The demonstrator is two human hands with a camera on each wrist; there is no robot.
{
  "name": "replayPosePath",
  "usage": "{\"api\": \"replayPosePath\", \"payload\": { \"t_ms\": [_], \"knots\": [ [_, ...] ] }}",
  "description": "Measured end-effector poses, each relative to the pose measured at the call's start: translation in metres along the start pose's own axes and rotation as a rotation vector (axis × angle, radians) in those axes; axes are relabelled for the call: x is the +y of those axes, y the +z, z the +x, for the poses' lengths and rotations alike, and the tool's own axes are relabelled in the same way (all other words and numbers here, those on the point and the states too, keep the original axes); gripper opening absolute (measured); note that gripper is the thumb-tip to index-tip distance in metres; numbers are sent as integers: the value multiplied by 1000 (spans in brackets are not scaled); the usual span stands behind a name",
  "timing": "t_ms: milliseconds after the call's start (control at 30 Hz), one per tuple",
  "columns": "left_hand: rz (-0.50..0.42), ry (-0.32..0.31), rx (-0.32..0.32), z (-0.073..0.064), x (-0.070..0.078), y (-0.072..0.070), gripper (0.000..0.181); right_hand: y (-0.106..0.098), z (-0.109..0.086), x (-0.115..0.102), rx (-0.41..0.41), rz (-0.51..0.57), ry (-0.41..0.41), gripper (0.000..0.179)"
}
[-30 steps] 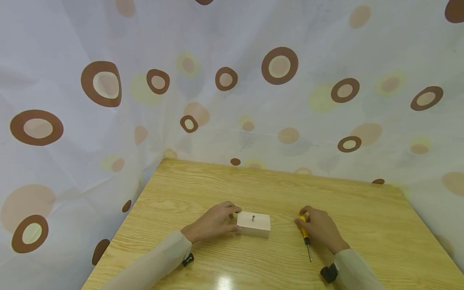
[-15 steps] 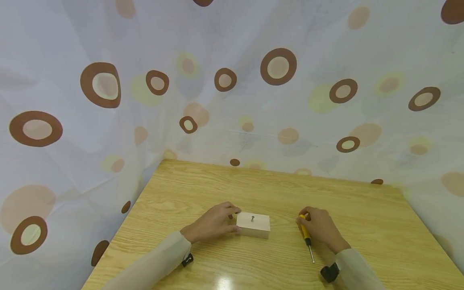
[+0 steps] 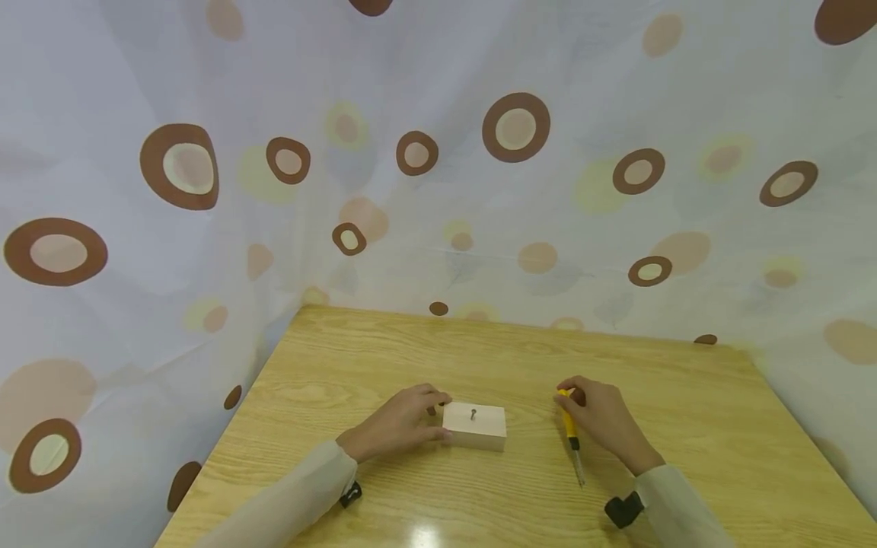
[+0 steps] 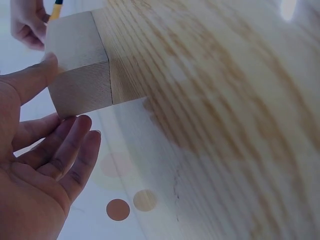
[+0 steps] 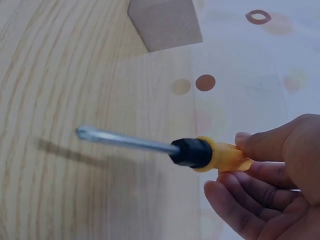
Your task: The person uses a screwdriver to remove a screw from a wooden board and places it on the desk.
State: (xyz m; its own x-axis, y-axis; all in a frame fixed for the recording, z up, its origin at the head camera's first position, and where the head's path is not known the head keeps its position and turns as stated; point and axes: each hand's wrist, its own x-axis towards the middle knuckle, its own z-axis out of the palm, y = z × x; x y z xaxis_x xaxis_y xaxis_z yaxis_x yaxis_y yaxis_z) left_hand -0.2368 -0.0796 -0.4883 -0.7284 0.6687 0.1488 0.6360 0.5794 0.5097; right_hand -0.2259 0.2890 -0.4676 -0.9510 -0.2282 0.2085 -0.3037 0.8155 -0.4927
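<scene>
A pale wooden block (image 3: 474,428) lies on the table with a screw (image 3: 473,414) standing up from its top. My left hand (image 3: 403,424) grips the block's left end, thumb on the near side and fingers at the far side; the left wrist view shows the thumb against the block (image 4: 82,87). My right hand (image 3: 604,415) pinches the yellow handle of a screwdriver (image 3: 569,423) between thumb and fingers. Its metal shaft (image 5: 130,142) points down toward me, and in the right wrist view the tip hangs over the table with a shadow below.
The wood-grain table (image 3: 384,342) stretches around both hands. A white curtain (image 3: 452,205) with brown and beige dots hangs along its back and sides. Light glares off the near table surface.
My right hand has lifted a little with the screwdriver, whose tip has swung slightly left. The left hand stays at the block. The head view has shifted slightly.
</scene>
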Motion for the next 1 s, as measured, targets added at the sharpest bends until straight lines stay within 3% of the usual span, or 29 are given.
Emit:
{"api": "replayPosePath", "payload": {
  "t_ms": [200, 1000],
  "knots": [
    [-4, -5, -6, -1, -3, 2, 62, -7, 3, -14, 25, 52, 22, 37],
    [-38, 4, -13, -1, -1, 0, 61, -21, 12, -49, 119, 82, -106, 28]
  ]
}}
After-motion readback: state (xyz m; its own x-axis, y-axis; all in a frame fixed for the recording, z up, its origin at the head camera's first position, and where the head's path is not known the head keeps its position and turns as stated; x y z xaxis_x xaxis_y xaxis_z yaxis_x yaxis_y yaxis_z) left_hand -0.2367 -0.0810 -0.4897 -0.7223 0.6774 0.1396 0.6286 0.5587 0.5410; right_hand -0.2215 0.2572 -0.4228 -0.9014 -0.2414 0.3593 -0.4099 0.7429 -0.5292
